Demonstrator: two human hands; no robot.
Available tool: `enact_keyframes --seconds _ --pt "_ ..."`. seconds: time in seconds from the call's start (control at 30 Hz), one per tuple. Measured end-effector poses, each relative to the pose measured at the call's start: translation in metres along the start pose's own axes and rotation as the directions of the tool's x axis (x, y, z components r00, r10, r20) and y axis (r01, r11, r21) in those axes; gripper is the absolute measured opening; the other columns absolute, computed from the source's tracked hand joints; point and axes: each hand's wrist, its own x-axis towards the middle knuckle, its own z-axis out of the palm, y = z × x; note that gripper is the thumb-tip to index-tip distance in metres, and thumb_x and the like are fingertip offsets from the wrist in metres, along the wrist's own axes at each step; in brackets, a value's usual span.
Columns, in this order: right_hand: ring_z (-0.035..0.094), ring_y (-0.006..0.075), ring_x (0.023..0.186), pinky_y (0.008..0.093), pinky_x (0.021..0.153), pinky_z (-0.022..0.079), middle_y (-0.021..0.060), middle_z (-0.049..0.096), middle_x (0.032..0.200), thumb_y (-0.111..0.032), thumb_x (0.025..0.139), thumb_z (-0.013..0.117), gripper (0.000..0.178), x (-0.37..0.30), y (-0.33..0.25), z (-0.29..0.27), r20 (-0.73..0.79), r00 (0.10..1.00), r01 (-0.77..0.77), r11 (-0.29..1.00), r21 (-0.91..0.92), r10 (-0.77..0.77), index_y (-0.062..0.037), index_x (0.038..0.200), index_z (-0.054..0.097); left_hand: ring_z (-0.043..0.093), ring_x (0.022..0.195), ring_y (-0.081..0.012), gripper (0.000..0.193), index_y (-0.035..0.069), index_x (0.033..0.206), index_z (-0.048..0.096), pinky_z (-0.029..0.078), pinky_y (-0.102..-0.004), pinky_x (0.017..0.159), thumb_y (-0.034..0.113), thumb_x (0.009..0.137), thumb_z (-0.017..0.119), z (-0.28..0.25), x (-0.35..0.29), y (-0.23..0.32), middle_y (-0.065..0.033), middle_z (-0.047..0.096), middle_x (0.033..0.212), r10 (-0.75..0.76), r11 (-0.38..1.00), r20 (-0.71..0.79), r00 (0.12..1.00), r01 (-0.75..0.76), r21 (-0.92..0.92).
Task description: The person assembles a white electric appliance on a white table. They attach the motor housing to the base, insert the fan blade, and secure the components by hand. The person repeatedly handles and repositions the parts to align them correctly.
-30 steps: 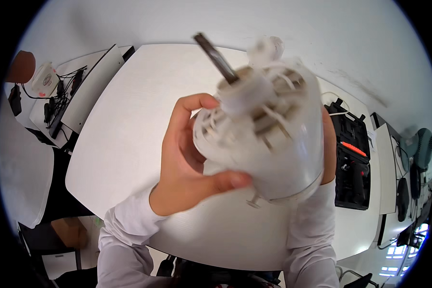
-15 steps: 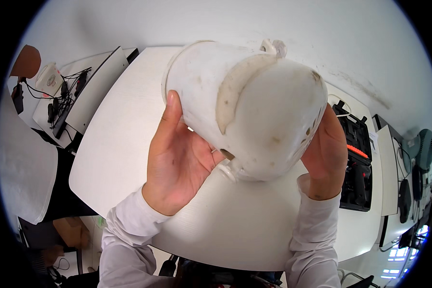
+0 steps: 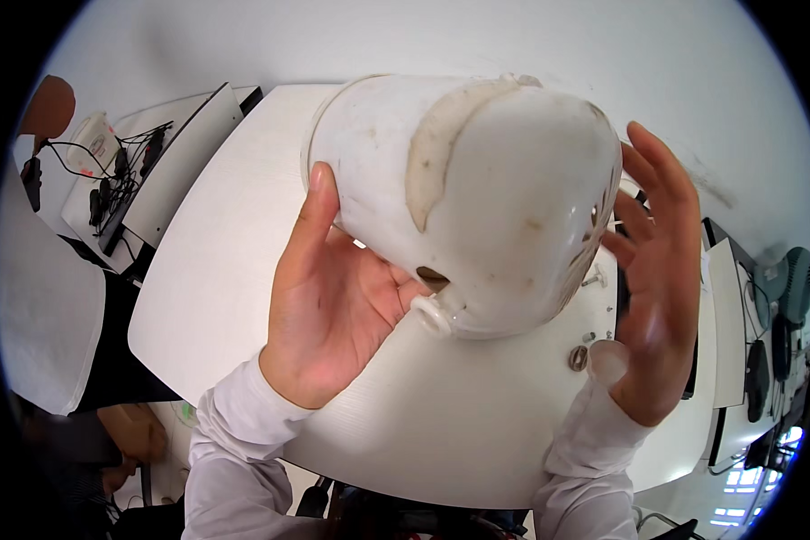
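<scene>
A white plastic housing (image 3: 513, 211), drum-shaped with a rounded slotted end, is held tilted above the table. Brownish stains and a beige crescent-shaped strip mark its surface. Low on its near side are a dark hole and a small ring-shaped lug (image 3: 433, 315). My left hand (image 3: 319, 297) is closed on the housing's left part, thumb up its near side and fingers running beneath. Beside the slotted end, my right hand (image 3: 661, 270) is open with its fingers apart. Whether its fingertips touch the housing cannot be told.
On the white table (image 3: 225, 225), a metal ring (image 3: 579, 359), a bolt-like piece (image 3: 595, 277) and a few tiny parts lie right of the housing. A dark tool case sits mostly behind my right hand. Tangled black cables (image 3: 117, 193) lie on a side surface at far left.
My right hand has come off the housing's slotted end and moved right, fingers spreading. The housing has turned slightly in my left hand, and small parts on the table now show.
</scene>
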Motion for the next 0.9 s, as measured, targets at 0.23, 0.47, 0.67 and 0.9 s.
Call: enact_keyframes --seconds 0.23,0.47,0.67,0.9 --pt "0.039 0.0369 0.13 0.047 0.103 0.04 0.0236 0.026 0.145 -0.039 0.052 0.089 0.135 0.001 0.012 0.037 0.052 0.918 0.39 0.919 0.06 -0.393 -0.0028 0.148 0.002 0.045 0.128 -0.0223 0.076 0.005 0.143 0.035 0.038 -0.0377 0.103 0.062 0.092 0.04 -0.003 0.009 -0.013 -0.0082 0.046 0.142 0.0 0.958 0.066 0.998 0.019 -0.287" --pt "0.045 0.0353 0.126 0.0431 0.097 0.047 0.0265 0.028 0.143 -0.018 0.056 0.088 0.121 -0.005 -0.003 0.046 0.113 0.947 0.315 0.939 -0.138 -0.301 0.0017 0.144 0.008 0.046 0.125 -0.0237 0.08 0.003 0.135 0.044 0.039 -0.0414 0.102 0.064 0.084 0.044 -0.033 0.001 -0.021 -0.0059 0.049 0.136 -0.041 0.793 0.131 0.991 0.112 -0.599" --pt "0.05 0.0434 0.117 0.0435 0.086 0.052 0.033 0.034 0.139 -0.019 0.056 0.089 0.099 -0.008 0.01 0.063 -0.036 0.908 0.415 0.906 -0.081 -0.418 -0.0013 0.139 0.037 0.046 0.124 -0.0241 0.06 0.018 0.131 0.05 0.041 -0.046 0.1 0.059 0.088 0.042 -0.021 0.008 -0.022 -0.0033 0.05 0.134 -0.152 0.847 -0.007 0.988 0.127 -0.516" --pt "0.04 0.0435 0.13 0.0487 0.1 0.044 0.0351 0.026 0.143 -0.016 0.055 0.089 0.12 -0.009 0.004 0.056 0.128 0.921 0.389 0.898 -0.207 -0.369 -0.0002 0.145 0.012 0.046 0.124 -0.0231 0.055 0.02 0.133 0.046 0.041 -0.0456 0.101 0.055 0.091 0.04 -0.018 0.007 -0.022 -0.0028 0.05 0.134 -0.11 0.899 -0.069 0.992 0.069 -0.432"
